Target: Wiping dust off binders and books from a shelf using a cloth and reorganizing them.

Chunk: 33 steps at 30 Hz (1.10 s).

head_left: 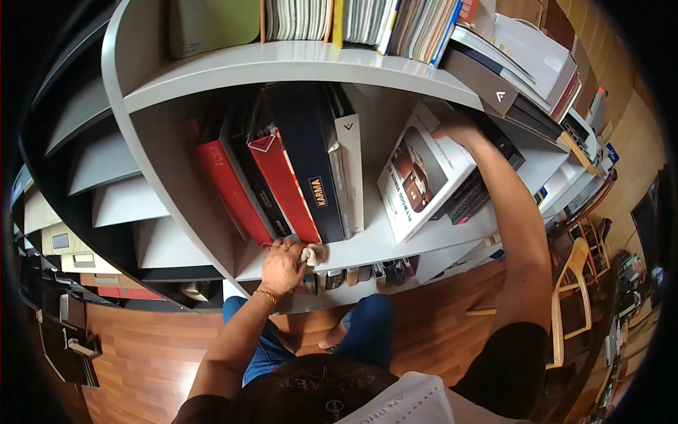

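Observation:
My left hand (pixel 282 269) is closed on a crumpled pale cloth (pixel 313 255) at the front edge of the white shelf (pixel 381 247). Just behind it stand a red binder (pixel 229 187), another red binder (pixel 286 184) and a tall dark blue binder (pixel 304 155). On the right, my right hand (pixel 458 132) grips the upper edge of a white sample book (pixel 420 180) with a picture on its cover. That book leans at a slant against darker books (pixel 470 194). The shelf's far corner hides part of my right fingers.
Above, a shelf carries magazines (pixel 360 21) and a greenish case (pixel 212 27). Stacked folders (pixel 522 60) fill the upper right. Dark racks with grey trays (pixel 106 166) stand left. More books (pixel 357 275) sit on a lower shelf. A wooden chair (pixel 572 297) is at right.

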Each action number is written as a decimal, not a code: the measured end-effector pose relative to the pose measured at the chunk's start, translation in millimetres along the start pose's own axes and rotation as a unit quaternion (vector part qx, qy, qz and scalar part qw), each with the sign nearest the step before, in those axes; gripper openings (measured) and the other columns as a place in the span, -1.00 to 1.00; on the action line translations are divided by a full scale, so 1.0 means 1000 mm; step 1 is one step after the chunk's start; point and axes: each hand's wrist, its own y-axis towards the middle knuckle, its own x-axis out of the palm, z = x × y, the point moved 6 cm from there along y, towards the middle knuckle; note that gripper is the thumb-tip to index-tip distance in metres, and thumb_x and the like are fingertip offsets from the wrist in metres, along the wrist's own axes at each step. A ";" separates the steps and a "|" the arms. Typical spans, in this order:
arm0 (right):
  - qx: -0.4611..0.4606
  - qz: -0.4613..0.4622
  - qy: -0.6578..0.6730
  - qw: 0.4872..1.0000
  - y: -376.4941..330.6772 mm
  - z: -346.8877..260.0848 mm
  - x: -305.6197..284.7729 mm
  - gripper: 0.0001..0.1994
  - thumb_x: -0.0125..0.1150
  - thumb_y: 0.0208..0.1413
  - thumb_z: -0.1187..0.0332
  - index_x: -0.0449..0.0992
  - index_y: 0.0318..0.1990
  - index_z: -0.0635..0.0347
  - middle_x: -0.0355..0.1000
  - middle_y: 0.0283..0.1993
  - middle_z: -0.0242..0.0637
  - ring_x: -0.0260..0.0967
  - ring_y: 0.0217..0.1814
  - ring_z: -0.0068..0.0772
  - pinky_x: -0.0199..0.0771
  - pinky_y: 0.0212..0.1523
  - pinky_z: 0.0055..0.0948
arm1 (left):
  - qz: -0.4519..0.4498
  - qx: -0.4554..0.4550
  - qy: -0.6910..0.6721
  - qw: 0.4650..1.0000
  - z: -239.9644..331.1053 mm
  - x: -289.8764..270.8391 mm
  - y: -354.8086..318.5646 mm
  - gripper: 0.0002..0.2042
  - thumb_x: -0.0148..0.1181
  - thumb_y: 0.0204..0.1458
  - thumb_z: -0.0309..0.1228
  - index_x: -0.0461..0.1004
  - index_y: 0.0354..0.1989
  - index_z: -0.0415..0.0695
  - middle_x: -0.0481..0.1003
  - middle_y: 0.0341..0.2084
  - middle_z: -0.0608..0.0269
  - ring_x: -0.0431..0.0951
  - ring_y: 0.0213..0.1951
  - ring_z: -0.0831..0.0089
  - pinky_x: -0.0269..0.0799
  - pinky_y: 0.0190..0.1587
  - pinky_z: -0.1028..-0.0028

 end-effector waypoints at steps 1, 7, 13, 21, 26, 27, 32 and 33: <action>-0.045 -0.018 -0.103 0.994 0.008 -0.023 0.008 -0.20 0.31 -0.34 0.35 0.30 0.25 0.21 0.27 0.27 0.00 0.15 0.35 -0.15 0.15 0.28 -0.38 | -0.005 -0.010 0.010 1.000 -0.003 -0.002 -0.003 -0.70 0.26 -0.24 -0.36 0.51 -0.24 -0.10 0.47 -0.26 0.13 0.44 -0.10 0.09 0.41 -0.05 0.24; -0.032 0.005 -0.408 0.912 0.044 -0.029 0.010 -0.33 0.29 -0.27 0.28 0.39 0.14 0.23 0.34 0.17 0.01 0.29 0.22 -0.13 0.21 0.23 -0.30 | -0.014 -0.010 0.011 1.000 -0.003 -0.003 0.004 -0.64 0.27 -0.28 -0.37 0.48 -0.21 -0.14 0.45 -0.23 0.06 0.42 -0.13 0.02 0.37 -0.05 0.19; -0.024 0.146 0.158 0.976 0.072 0.059 -0.004 -0.50 0.23 -0.09 0.38 0.42 0.10 0.23 0.39 0.13 -0.04 0.32 0.17 -0.11 0.28 0.19 -0.31 | -0.030 -0.008 0.020 0.999 -0.001 0.007 0.011 -0.65 0.27 -0.28 -0.37 0.49 -0.22 -0.12 0.45 -0.25 0.09 0.42 -0.14 0.06 0.39 -0.07 0.21; -0.073 0.194 -0.433 0.877 0.047 -0.014 0.010 -0.45 0.10 0.00 0.41 0.28 0.23 0.19 0.22 0.30 -0.03 0.11 0.37 -0.04 0.03 0.37 -0.12 | -0.033 -0.012 0.021 0.999 0.002 0.013 0.017 -0.67 0.27 -0.29 -0.41 0.47 -0.25 -0.17 0.44 -0.22 0.06 0.41 -0.12 0.02 0.38 -0.04 0.19; -0.105 0.124 -0.559 0.813 0.002 -0.032 0.045 -0.60 0.08 -0.03 0.35 0.45 0.05 0.08 0.25 0.29 -0.10 0.07 0.40 -0.05 -0.14 0.39 0.10 | -0.032 -0.014 0.029 0.999 -0.004 0.010 0.010 -0.62 0.26 -0.28 -0.41 0.48 -0.17 -0.16 0.44 -0.22 0.05 0.41 -0.11 0.03 0.37 -0.03 0.19; -0.103 0.125 -0.560 0.812 -0.001 -0.025 0.041 -0.60 0.08 -0.03 0.35 0.45 0.05 0.08 0.25 0.29 -0.10 0.07 0.40 -0.05 -0.14 0.39 0.10 | -0.031 -0.011 0.028 0.999 -0.001 0.010 0.011 -0.62 0.26 -0.28 -0.41 0.48 -0.17 -0.16 0.44 -0.22 0.05 0.41 -0.11 0.03 0.37 -0.03 0.19; -0.008 0.093 -0.555 0.827 0.024 -0.016 0.037 -0.67 0.02 0.09 0.22 0.50 0.02 -0.10 0.14 0.36 -0.10 -0.11 0.48 -0.03 -0.31 0.42 0.07 | -0.024 -0.014 0.039 0.999 0.000 0.001 0.009 -0.65 0.25 -0.26 -0.40 0.48 -0.20 -0.15 0.45 -0.23 0.05 0.42 -0.13 0.03 0.38 -0.06 0.19; -0.011 0.095 -0.555 0.827 0.027 -0.015 0.040 -0.67 0.02 0.09 0.22 0.50 0.02 -0.10 0.14 0.36 -0.10 -0.11 0.48 -0.03 -0.31 0.42 0.07 | -0.004 0.000 0.032 0.999 0.002 0.000 0.009 -0.66 0.25 -0.26 -0.39 0.48 -0.22 -0.15 0.45 -0.25 0.04 0.43 -0.14 0.03 0.38 -0.08 0.18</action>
